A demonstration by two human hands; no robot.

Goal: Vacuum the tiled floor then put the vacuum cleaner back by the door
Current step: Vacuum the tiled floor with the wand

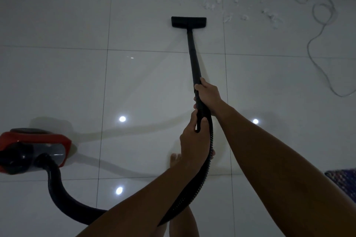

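- My right hand [208, 94] grips the wand [193, 56]; my left hand [194, 138] holds the hose [206, 163] just below it.
- The floor head [188, 22] rests flat on the tiled floor [57, 82], short of the far wall edge.
- White scraps [227, 13] lie beyond it toward the far right corner, so I judge vacuuming unfinished; no door shows.
- The vacuum cleaner [32, 148] sits at the left.
- A loose cord [319, 31] loops near the scraps; open tile lies left.
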